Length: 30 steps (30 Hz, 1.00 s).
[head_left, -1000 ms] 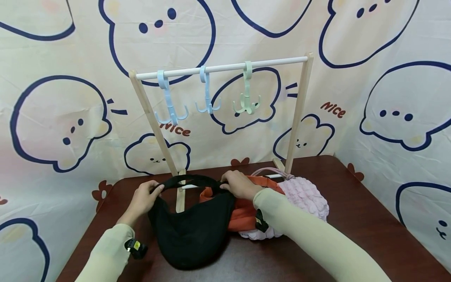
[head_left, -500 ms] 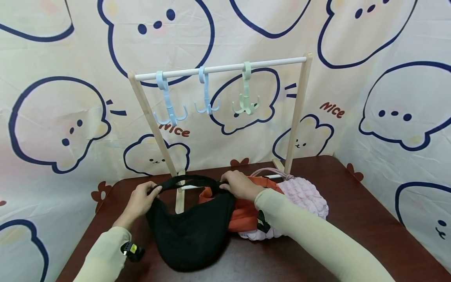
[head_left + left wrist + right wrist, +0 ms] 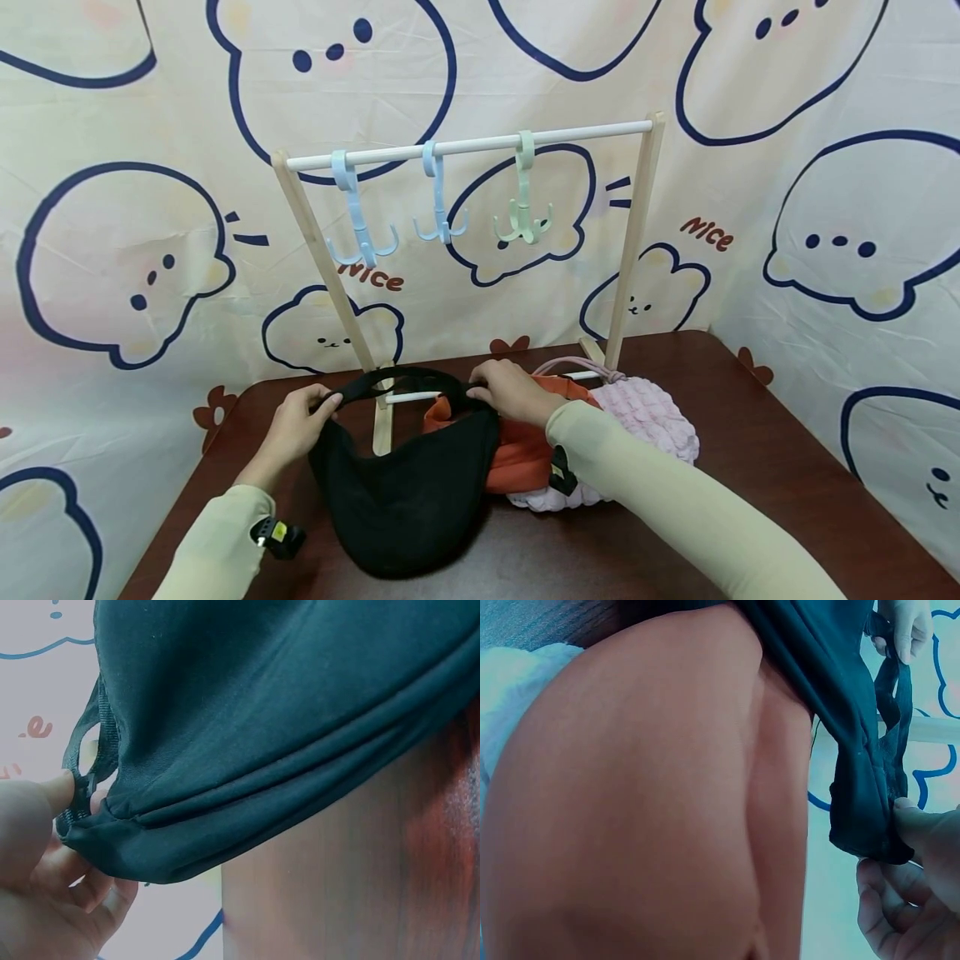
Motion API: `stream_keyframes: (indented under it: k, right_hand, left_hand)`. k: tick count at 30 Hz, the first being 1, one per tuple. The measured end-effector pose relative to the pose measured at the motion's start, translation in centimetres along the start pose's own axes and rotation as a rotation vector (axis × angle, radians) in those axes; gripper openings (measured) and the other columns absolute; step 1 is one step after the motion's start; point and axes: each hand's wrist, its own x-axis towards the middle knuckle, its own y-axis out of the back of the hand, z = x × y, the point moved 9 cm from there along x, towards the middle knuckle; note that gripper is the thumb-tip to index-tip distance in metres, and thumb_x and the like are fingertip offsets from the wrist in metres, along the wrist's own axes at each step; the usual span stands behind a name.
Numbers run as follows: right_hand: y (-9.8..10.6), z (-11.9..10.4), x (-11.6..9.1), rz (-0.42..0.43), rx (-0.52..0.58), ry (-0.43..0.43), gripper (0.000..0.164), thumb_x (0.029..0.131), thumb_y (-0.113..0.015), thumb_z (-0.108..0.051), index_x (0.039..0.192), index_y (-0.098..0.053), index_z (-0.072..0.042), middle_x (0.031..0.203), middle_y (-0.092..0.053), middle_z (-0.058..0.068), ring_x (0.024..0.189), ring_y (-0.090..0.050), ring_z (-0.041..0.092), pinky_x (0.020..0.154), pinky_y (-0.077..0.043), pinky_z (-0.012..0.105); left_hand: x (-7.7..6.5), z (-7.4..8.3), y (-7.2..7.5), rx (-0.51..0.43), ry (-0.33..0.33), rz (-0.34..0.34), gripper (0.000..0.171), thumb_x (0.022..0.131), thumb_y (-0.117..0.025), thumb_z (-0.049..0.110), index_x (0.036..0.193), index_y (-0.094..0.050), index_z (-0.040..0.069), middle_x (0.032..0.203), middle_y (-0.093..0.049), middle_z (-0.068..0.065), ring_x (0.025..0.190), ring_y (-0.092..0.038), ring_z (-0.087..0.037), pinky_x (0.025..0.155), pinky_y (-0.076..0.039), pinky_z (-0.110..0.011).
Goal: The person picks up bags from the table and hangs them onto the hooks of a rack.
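Observation:
A black shoulder bag (image 3: 405, 492) stands upright at the middle of the table, its strap (image 3: 408, 377) arched above the opening. My left hand (image 3: 294, 429) pinches the left end of the strap between thumb and fingers; the left wrist view shows the thumb on the webbing beside the bag's corner (image 3: 97, 832). At the other end my right hand (image 3: 517, 392) grips the strap where it joins the bag, fingers curled under that corner in the right wrist view. Behind the black bag and under my right forearm lies an orange bag (image 3: 517, 462), partly hidden.
A pale pink quilted bag (image 3: 648, 417) lies at the right beside the orange one. At the back stands a wooden rack with a white rail (image 3: 480, 145). Two blue hooks (image 3: 360, 225) and a green hook (image 3: 525, 200) hang from it. The brown table (image 3: 750, 467) extends to the right.
My left hand has shifted slightly left, drawing the bag's left side with it. The strap bows up a little more. My right hand stays nearly in place.

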Motion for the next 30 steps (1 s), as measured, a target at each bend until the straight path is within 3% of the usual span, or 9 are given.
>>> stream_keyframes:
  k: [12,30]
  right_hand:
    - [0.4,-0.4,-0.5,0.017,0.006,0.015,0.025,0.1,-0.064,-0.022,0.118,-0.072,-0.007,0.114,-0.074,0.01,0.095,-0.07,0.022,0.086,-0.056,0.039]
    - [0.9,-0.7,-1.0,0.025,0.023,0.045,0.022,0.101,-0.063,-0.023,0.115,-0.073,-0.01,0.108,-0.074,0.006,0.091,-0.068,0.017,0.081,-0.055,0.034]
  left_hand:
    - [-0.2,0.7,0.7,-0.011,-0.02,0.02,0.03,0.107,-0.052,0.029,0.101,-0.065,0.002,0.085,-0.071,-0.012,0.077,-0.052,-0.021,0.072,-0.038,-0.035]
    - [-0.7,2.4,1.5,-0.024,-0.048,0.038,0.032,0.107,-0.051,0.03,0.102,-0.064,0.002,0.087,-0.072,-0.016,0.074,-0.051,-0.02,0.07,-0.038,-0.034]
